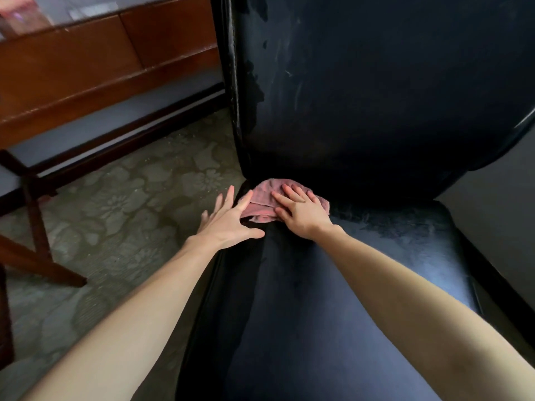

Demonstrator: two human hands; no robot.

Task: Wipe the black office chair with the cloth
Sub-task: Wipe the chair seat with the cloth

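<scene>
Pink cloth [262,199] lies under the right hand [302,214], whose straight fingers press it flat without curling round it, in the crease where the seat of the black chair [318,299] meets its backrest. At nine o'clock of the cloth the left hand [228,219] is spread open at the seat's edge, one fingertip at the cloth's border. A wooden desk [72,70] stands at ten o'clock, over patterned carpet [130,204].

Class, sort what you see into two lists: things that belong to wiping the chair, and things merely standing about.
Belongs to the job: chair, cloth, right hand flat on the cloth, left hand.
Just about: desk, carpet.
</scene>
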